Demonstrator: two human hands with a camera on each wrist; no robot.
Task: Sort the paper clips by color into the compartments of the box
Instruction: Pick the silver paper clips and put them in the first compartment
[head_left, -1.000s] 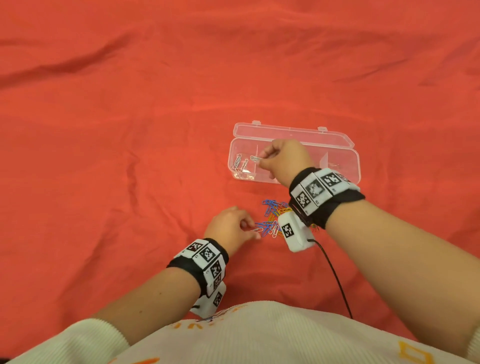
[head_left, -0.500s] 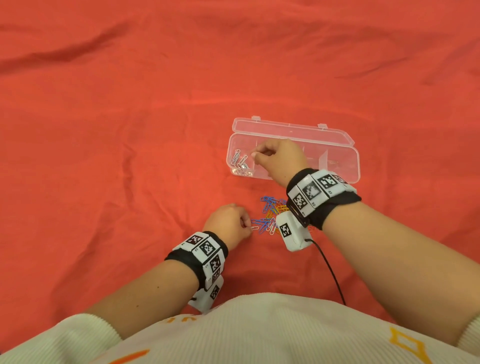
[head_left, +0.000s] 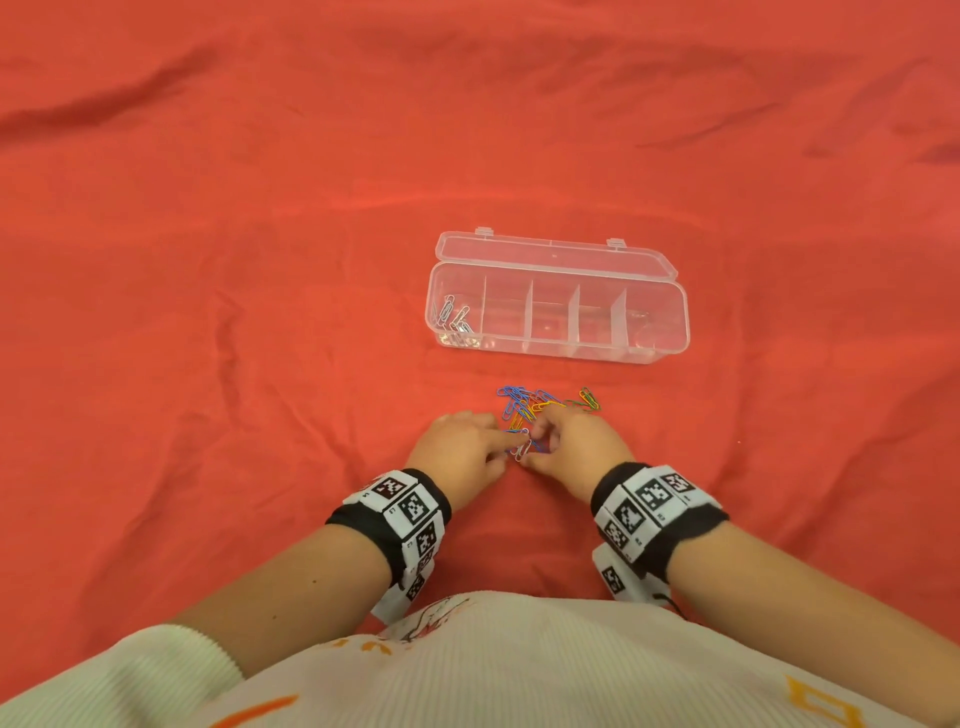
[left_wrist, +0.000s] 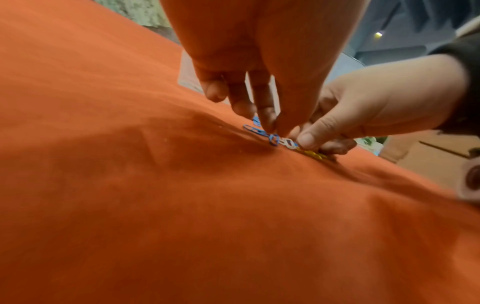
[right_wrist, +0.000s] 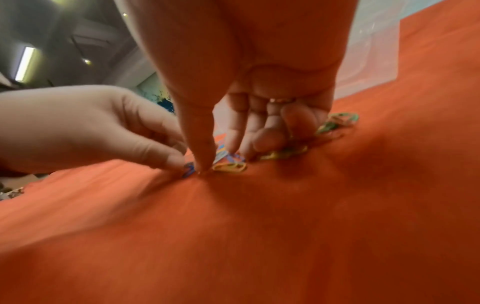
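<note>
Where the left hand (head_left: 462, 447) and right hand (head_left: 576, 441) meet over the white paper clip (head_left: 522, 448), fingertips hide which grip pinches it, the right wrist view smears the coloured clips (right_wrist: 228, 162) beside it, and the arms are cropped.

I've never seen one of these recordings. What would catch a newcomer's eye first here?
Probably the little heap of coloured paper clips on the red cloth, with the left hand and right hand meeting at its near edge, fingertips around a white clip. Just beyond lies a clear plastic box, lid open, with silvery-white clips in its leftmost compartment only. Both wrists wear bands with black-and-white square markers.
</note>
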